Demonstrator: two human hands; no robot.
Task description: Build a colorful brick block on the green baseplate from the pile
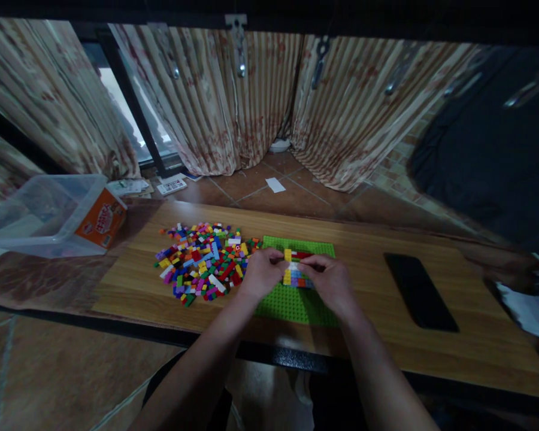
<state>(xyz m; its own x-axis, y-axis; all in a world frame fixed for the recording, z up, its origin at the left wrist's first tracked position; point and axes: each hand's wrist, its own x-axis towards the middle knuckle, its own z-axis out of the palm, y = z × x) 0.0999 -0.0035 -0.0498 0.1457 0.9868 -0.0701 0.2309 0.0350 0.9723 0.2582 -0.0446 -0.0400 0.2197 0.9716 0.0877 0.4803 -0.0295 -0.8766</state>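
A green studded baseplate (278, 304) lies on the wooden board, and a small build of toy bricks (293, 276) in yellow, white, blue and orange rests on it. My left hand (265, 273) grips the build's left side, thumb and forefinger closed by a yellow brick (287, 255). From the right, my right hand (330, 280) pinches at the build's upper right, close to a red brick (300, 255). Its fingertips partly cover what they hold. Just left of the baseplate, a heap of loose toy bricks (202, 263) in many colours spreads out.
A clear plastic bin (40, 233) with an orange label stands at the far left. On the right of the wooden board (363, 335) lies a black flat object (420, 291) like a phone. Papers (530, 308) sit at the right edge. Metal clips hang overhead before patterned curtains (260, 102).
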